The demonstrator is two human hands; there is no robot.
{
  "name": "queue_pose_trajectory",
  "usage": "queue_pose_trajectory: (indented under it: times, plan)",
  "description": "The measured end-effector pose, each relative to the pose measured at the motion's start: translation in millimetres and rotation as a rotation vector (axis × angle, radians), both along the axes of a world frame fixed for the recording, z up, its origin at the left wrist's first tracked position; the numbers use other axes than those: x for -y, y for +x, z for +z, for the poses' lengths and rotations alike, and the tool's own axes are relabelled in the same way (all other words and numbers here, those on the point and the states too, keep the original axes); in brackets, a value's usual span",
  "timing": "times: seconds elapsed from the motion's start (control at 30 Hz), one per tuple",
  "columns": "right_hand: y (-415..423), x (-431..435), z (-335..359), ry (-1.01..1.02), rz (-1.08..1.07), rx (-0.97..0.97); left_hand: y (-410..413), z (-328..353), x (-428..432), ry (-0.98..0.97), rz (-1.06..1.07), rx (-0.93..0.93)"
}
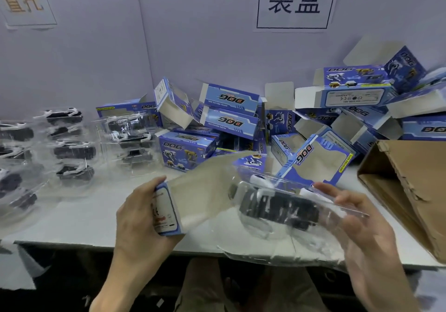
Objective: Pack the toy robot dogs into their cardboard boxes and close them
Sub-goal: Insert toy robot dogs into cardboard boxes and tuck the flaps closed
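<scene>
Holding what, exactly, is the left hand (142,215)?

A blue box (166,211), gripped by its closed end, with the thumb on top and the fingers curled underneath. Its open end faces right, and the grey inside shows.

And the right hand (362,220)?

It grips a clear shell (301,215) by the right end, fingers wrapped round it, some of them seen through the plastic. Inside lies the toy dog (277,206), with a black body and white legs. The shell's left end is at the mouth of the box. Blur keeps me from saying whether it is inside.

Where is all that?

Above the near edge of the white table (84,217), about the middle.

What lies around?

Far behind the hands there is a heap of blue boxes (231,111) against the wall (193,34), tumbled at all angles, many with flaps open. On the left, more dogs in clear trays (72,152) sit in rows, well apart from the hands. A white sign (294,0) with two black characters hangs on the wall, and a second sign (24,0) at far left is cut off.

What crowds the hands?

A windowed box (318,159) leans just behind the shell, near the right hand. On the right a brown carton (405,186) lies on its side, open side facing left, its torn edge near that same hand
</scene>
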State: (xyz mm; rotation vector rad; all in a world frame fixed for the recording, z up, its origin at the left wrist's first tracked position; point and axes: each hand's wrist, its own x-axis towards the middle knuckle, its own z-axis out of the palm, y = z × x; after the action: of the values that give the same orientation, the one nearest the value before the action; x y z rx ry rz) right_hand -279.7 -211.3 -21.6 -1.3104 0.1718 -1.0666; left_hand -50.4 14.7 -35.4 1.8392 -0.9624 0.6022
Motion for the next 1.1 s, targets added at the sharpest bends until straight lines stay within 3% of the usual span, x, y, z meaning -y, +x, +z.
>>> queue_pose_trajectory:
  times: [0.27, 0.47, 0.8, 0.93, 1.03, 1.1]
  plan:
    - [11, -26, 2, -0.208, -0.24, -0.267, -11, -14, 13, 0.188, 0.015, 0.144]
    - [17, -31, 1, -0.145, -0.288, -0.32, -16, -17, 16, 0.257, -0.035, 0.153]
    - [7, -3, -6, -0.226, -0.377, -0.342, -17, -10, 8, 0.388, -0.067, 0.182]
    - [14, -15, -11, -0.342, -0.188, -0.475, -22, -9, 13, 0.336, -0.03, 0.151]
    - [24, -25, -16, -0.544, -0.302, -0.537, -23, -9, 13, 0.342, -0.035, 0.156]
    - [29, -28, -20, -0.575, -0.387, -0.521, -25, -8, 13, 0.363, -0.043, 0.155]
